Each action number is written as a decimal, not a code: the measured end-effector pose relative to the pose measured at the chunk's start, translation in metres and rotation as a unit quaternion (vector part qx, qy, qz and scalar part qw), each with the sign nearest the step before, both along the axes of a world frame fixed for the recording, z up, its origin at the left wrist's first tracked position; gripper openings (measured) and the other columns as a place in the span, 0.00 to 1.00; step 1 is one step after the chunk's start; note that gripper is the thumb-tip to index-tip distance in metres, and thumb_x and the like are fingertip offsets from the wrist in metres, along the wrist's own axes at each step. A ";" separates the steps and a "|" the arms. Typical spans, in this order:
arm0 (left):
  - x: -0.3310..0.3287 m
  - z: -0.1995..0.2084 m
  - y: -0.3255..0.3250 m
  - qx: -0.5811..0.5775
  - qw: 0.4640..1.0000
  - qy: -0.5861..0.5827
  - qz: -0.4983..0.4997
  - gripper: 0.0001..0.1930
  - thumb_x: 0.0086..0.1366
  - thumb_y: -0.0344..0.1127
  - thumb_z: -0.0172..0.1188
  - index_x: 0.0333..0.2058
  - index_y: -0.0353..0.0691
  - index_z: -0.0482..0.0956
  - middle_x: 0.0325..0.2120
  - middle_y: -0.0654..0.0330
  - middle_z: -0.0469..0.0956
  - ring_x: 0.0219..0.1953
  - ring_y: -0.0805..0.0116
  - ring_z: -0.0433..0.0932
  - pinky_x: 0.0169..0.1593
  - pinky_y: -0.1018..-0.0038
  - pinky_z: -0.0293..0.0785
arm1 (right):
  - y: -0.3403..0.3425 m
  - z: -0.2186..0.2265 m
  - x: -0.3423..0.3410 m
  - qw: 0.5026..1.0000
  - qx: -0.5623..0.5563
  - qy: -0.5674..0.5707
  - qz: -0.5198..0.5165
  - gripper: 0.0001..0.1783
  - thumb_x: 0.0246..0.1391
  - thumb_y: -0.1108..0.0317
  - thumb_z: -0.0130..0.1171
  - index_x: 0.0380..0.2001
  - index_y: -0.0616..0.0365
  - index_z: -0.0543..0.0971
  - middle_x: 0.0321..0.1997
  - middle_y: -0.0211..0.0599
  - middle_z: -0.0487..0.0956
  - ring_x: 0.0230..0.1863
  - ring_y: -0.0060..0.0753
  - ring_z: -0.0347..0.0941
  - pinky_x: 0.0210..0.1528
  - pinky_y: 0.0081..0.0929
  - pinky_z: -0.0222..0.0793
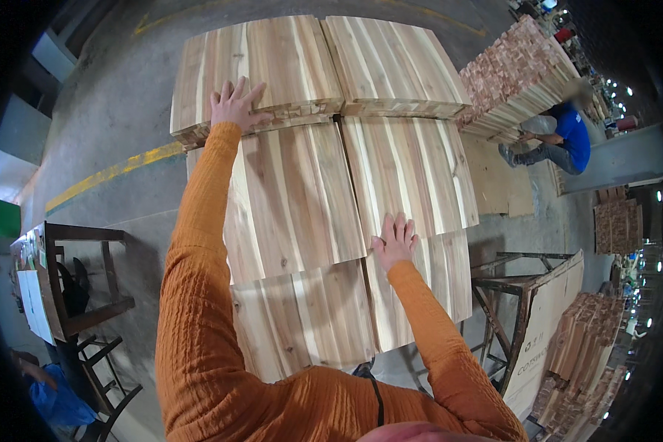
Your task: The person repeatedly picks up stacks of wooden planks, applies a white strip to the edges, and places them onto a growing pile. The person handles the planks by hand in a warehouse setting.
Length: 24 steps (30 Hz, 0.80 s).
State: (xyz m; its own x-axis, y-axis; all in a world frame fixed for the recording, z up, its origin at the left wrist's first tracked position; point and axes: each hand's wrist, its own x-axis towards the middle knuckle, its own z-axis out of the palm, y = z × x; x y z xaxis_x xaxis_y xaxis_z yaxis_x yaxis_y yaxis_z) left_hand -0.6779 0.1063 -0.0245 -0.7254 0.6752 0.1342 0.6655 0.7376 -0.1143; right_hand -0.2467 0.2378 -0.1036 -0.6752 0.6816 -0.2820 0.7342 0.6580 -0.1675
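Grey concrete workshop floor (118, 110) | left hand (233, 104), right hand (395, 241) laid flat, released, on stacked pale striped wooden panels (302, 199) | panels could be slid askew if pushed unevenly.

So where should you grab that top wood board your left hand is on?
Take the top wooden panel at its near edge, beside the left hand, coming from the front. That edge overhangs the stack below, leaving room for fingers underneath; its face is too wide and flat to grip.

We see a grey concrete floor (110, 110); stacked wooden panels (302, 191) rest on it; yellow painted line (110, 173) beside them.
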 end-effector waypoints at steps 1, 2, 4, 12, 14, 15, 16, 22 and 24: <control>0.001 -0.001 -0.001 0.000 1.000 -0.003 -0.001 0.38 0.50 0.69 0.51 0.60 0.75 0.52 0.64 0.63 0.50 0.65 0.52 0.47 0.63 0.52 0.45 | 0.000 0.001 0.000 1.000 -0.003 0.004 -0.001 0.38 0.54 0.47 0.44 0.65 0.42 0.46 0.70 0.42 0.38 0.69 0.57 0.28 0.65 0.59 0.27; -0.001 -0.002 -0.002 0.000 1.000 -0.003 -0.002 0.37 0.52 0.68 0.50 0.60 0.74 0.52 0.64 0.63 0.50 0.65 0.52 0.46 0.64 0.51 0.45 | 0.000 0.001 -0.001 1.000 -0.002 0.002 0.002 0.38 0.54 0.47 0.43 0.65 0.42 0.46 0.70 0.42 0.38 0.69 0.57 0.28 0.64 0.60 0.27; 0.003 -0.009 -0.002 0.016 1.000 0.007 0.005 0.36 0.53 0.67 0.50 0.60 0.73 0.52 0.64 0.62 0.50 0.65 0.51 0.47 0.63 0.51 0.46 | 0.001 0.003 -0.001 1.000 0.001 0.000 0.008 0.37 0.55 0.47 0.43 0.65 0.41 0.46 0.70 0.42 0.38 0.69 0.58 0.29 0.64 0.61 0.29; 0.020 -0.019 0.020 0.108 0.993 -0.001 -0.047 0.30 0.56 0.57 0.55 0.54 0.49 0.64 0.51 0.60 0.67 0.54 0.54 0.62 0.55 0.53 0.57 | 0.003 0.007 0.000 1.000 0.003 -0.017 0.018 0.38 0.55 0.46 0.44 0.65 0.40 0.46 0.70 0.40 0.37 0.69 0.56 0.29 0.64 0.60 0.31; 0.047 -0.026 0.045 0.229 0.967 -0.087 -0.065 0.29 0.57 0.55 0.56 0.49 0.38 0.66 0.42 0.56 0.74 0.44 0.56 0.72 0.48 0.54 0.66 | 0.002 0.008 0.002 1.000 -0.005 -0.026 0.009 0.38 0.55 0.46 0.44 0.65 0.40 0.45 0.70 0.39 0.36 0.69 0.56 0.29 0.64 0.59 0.31; 0.055 -0.028 0.056 0.373 0.884 -0.281 0.031 0.29 0.56 0.55 0.57 0.47 0.37 0.67 0.37 0.57 0.74 0.37 0.58 0.72 0.43 0.56 0.68 | 0.003 0.009 0.001 0.999 -0.008 -0.031 0.013 0.38 0.55 0.46 0.44 0.65 0.40 0.45 0.70 0.39 0.36 0.69 0.55 0.28 0.64 0.59 0.31; 0.062 -0.034 0.067 0.491 0.734 -0.453 0.124 0.29 0.56 0.56 0.58 0.44 0.35 0.67 0.32 0.57 0.75 0.31 0.61 0.72 0.37 0.59 0.70 | 0.005 0.011 -0.001 0.999 -0.009 -0.035 0.018 0.38 0.55 0.45 0.44 0.65 0.40 0.45 0.70 0.39 0.35 0.69 0.55 0.28 0.65 0.59 0.31; 0.051 -0.034 0.089 0.675 0.294 -0.590 0.330 0.27 0.56 0.54 0.59 0.35 0.31 0.68 0.23 0.52 0.76 0.18 0.67 0.71 0.22 0.69 0.70 | 0.005 0.007 0.002 0.999 -0.039 -0.025 0.003 0.40 0.54 0.45 0.44 0.65 0.40 0.43 0.71 0.38 0.33 0.70 0.52 0.23 0.66 0.56 0.24; 0.050 -0.041 0.089 0.686 0.337 -0.553 0.332 0.24 0.57 0.52 0.58 0.32 0.31 0.69 0.20 0.53 0.75 0.17 0.67 0.70 0.21 0.70 0.70 | 0.006 0.009 -0.001 0.999 -0.046 -0.028 -0.001 0.40 0.54 0.45 0.44 0.65 0.40 0.43 0.71 0.38 0.32 0.70 0.52 0.23 0.66 0.56 0.23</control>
